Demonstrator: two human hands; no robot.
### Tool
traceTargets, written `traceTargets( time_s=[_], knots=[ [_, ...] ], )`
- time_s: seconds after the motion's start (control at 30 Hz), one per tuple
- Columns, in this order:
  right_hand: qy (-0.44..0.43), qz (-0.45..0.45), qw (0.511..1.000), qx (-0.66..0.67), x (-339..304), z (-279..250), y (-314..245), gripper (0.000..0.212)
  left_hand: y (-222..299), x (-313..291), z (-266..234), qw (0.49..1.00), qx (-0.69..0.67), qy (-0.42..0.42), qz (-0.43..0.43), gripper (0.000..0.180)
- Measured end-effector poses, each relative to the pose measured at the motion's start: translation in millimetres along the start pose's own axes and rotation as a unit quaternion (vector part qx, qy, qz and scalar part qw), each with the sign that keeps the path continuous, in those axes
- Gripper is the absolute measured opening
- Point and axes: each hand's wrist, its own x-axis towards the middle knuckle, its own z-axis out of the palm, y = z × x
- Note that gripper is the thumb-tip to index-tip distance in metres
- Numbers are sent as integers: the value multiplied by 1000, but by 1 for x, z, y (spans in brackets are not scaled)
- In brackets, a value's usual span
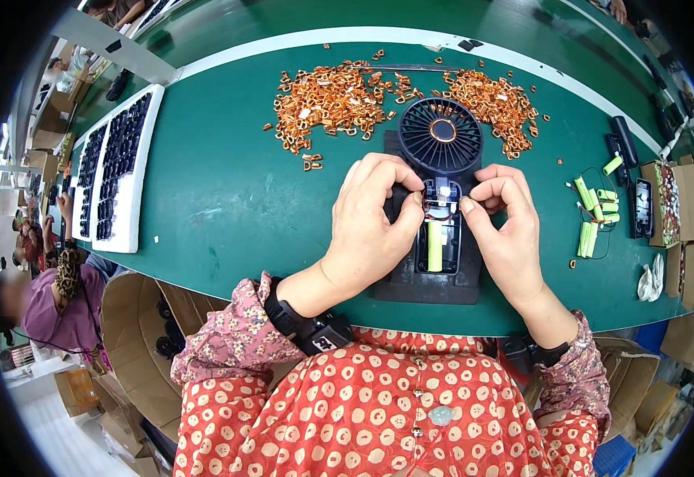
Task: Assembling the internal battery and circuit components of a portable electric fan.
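Inspector: Condition of the fingers?

Operator: On my left hand, the thumb and index tips are drawn close together at the left edge of the opened handle; whether anything thin is caught between them, I cannot tell. On my right hand, the thumb and index tips sit near each other at the right edge, other fingers curled. A pinch there cannot be confirmed either.

Inspector: Position of the workpiece?

Operator: The black fan lies grille up. Its round head is just beyond my fingertips; the handle runs from between them toward me.

Inspector: Contents of the handle?

Operator: Thin wires, some red, between my fingertips. One green cell lies lengthwise, just nearer to me than the tips. Underneath, a dark mat.

Inspector: Farther out?

Operator: Beyond my left fingers, a heap of orange metal loops; beyond my right, a second heap. Well right of my right hand, loose green cells, with a black casing near them. Well left of my left hand, a white tray of black parts. A co-worker sits farther left.
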Motion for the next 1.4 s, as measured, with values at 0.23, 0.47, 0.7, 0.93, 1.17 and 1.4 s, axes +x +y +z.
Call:
traceTargets(
  time_s=[0.23,0.47,0.7,0.93,1.17,1.4],
  knots=[
    [-47,4,999,14,6,-6,3,14,3,1,1,1000,-9,3,-21,12],
    [-80,43,993,73,8,-10,8,13,2,-1,1,1000,-14,-3,-26,11],
    [-83,55,992,79,9,-10,9,13,3,0,-2,999,-14,-7,-39,10],
    [-83,74,987,115,9,-10,14,13,4,-1,-6,998,-20,-20,-49,12],
    [-98,117,969,192,9,-26,20,9,-17,3,-63,993,5,-27,-114,15],
    [-116,152,953,235,14,-33,27,11,-39,11,-87,974,225,-37,-12,8]
  ],
)
